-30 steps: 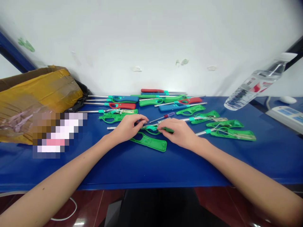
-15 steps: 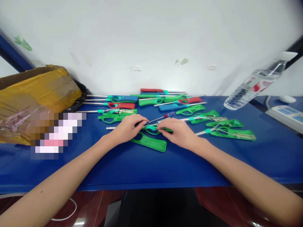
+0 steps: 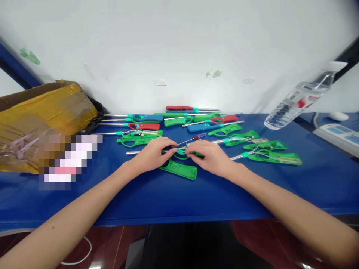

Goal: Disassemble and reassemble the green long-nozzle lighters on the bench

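Both hands meet over an opened green lighter [image 3: 181, 152] whose metal tube points left. My left hand [image 3: 157, 152] is closed on its left part, thumb and fingertips by the teal trigger piece. My right hand [image 3: 209, 154] pinches at the right part of the same lighter; the small parts between its fingertips are too small to tell. Just below lies a loose green half shell [image 3: 182, 170], inner side up. Behind the hands rests a screwdriver [image 3: 199, 136] with a clear purple and red handle.
Several blue, red and green lighters [image 3: 147, 118] lie along the wall. Opened green lighters [image 3: 275, 157] are at right, another [image 3: 134, 139] at left. A taped cardboard box [image 3: 81, 101] stands far left; a water bottle [image 3: 297, 99] and a white power strip [image 3: 340, 136] are at right.
My left hand has shifted slightly right, its thumb now nearer the teal trigger piece. My right hand stays at the lighter. The view has moved a little.
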Demonstrator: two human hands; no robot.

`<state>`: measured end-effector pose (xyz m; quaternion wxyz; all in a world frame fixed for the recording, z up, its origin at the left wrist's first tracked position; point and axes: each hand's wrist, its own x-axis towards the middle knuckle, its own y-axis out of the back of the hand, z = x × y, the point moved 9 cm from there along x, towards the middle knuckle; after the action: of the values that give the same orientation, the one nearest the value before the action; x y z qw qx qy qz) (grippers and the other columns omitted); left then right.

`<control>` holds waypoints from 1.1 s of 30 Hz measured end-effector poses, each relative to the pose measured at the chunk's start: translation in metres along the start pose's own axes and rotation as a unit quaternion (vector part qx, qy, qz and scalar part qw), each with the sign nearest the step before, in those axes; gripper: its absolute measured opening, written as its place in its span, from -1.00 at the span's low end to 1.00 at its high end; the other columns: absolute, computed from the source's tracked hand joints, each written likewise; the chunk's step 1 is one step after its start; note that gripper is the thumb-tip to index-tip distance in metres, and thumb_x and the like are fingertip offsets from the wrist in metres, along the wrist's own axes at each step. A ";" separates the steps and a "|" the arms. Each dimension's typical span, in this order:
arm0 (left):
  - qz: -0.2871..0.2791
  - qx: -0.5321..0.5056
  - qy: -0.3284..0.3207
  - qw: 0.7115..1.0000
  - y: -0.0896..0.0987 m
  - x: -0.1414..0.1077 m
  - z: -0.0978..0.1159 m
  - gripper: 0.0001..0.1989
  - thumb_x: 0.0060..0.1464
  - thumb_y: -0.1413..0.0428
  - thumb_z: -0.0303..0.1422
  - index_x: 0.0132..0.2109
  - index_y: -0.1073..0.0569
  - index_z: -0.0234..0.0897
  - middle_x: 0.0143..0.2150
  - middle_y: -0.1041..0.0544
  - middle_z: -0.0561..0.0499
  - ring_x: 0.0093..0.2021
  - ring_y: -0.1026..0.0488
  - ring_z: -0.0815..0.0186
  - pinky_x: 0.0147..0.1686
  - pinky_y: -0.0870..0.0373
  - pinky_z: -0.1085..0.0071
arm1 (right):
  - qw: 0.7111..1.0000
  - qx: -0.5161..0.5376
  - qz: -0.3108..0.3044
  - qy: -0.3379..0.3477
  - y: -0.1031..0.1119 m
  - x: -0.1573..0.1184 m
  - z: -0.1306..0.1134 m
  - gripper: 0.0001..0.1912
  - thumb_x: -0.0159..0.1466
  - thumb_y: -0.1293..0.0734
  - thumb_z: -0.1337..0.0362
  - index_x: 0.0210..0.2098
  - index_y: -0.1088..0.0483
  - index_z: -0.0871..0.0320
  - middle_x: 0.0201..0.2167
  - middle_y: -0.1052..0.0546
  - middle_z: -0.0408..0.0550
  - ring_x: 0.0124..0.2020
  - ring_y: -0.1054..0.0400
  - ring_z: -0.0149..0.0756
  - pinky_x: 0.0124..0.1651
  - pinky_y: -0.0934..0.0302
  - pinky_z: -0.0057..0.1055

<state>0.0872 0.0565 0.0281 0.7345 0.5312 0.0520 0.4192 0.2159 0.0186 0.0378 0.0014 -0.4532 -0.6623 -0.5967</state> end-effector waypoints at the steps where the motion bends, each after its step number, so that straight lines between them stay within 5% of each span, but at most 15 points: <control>1: -0.001 -0.003 -0.001 1.000 0.000 0.000 0.001 -0.75 0.28 -0.05 -0.26 -0.03 -0.53 -0.24 -0.10 -0.59 -0.08 -0.09 -0.50 0.20 -0.06 -0.42 0.28 | 1.000 0.000 0.003 0.001 0.000 0.000 0.000 -0.84 0.30 -0.27 0.44 -0.25 -0.48 0.11 -0.29 -0.62 -0.08 -0.25 -0.51 -0.24 -0.17 -0.37 -0.30; 13: -0.008 -0.014 -0.030 0.999 0.001 0.000 0.005 -0.80 0.21 -0.16 -0.33 -0.03 -0.53 -0.23 -0.10 -0.56 -0.05 -0.10 -0.48 0.24 -0.08 -0.41 0.34 | 1.000 0.015 0.008 -0.007 0.002 0.001 0.000 -0.85 0.29 -0.29 0.45 -0.26 -0.49 0.13 -0.29 -0.62 -0.06 -0.24 -0.51 -0.23 -0.16 -0.38 -0.32; 20: 0.018 -0.013 -0.052 0.998 0.003 -0.001 0.008 -0.87 0.21 -0.16 -0.40 -0.11 -0.55 -0.24 -0.16 -0.57 -0.02 -0.16 -0.49 0.28 -0.15 -0.41 0.39 | 0.992 0.087 0.038 -0.080 0.006 0.001 0.012 -0.91 0.25 -0.35 0.41 -0.26 -0.48 0.13 -0.31 -0.60 -0.07 -0.32 -0.50 -0.30 -0.24 -0.40 -0.38; 25: 0.035 -0.006 -0.068 0.997 0.004 -0.003 0.011 -0.88 0.23 -0.13 -0.42 -0.15 -0.57 -0.26 -0.19 -0.57 -0.04 -0.19 -0.49 0.28 -0.18 -0.42 0.38 | 0.978 0.153 0.065 -0.129 0.006 -0.001 0.021 -0.77 0.22 -0.39 0.39 -0.11 -0.45 0.13 -0.27 -0.59 -0.07 -0.29 -0.52 -0.31 -0.15 -0.46 -0.36; 33: 0.031 0.013 -0.055 0.998 0.003 -0.002 0.007 -0.86 0.26 -0.07 -0.41 -0.19 -0.54 -0.28 -0.21 -0.58 -0.04 -0.18 -0.48 0.26 -0.15 -0.41 0.34 | 0.996 0.064 0.052 -0.044 0.007 0.000 0.007 -0.75 0.28 -0.30 0.46 -0.07 -0.42 0.12 -0.29 -0.57 -0.05 -0.27 -0.50 -0.29 -0.18 -0.43 -0.34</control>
<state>0.0885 0.0504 0.0328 0.7159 0.5646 0.0007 0.4107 0.2240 0.0233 0.0417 0.0326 -0.5118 -0.6739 -0.5319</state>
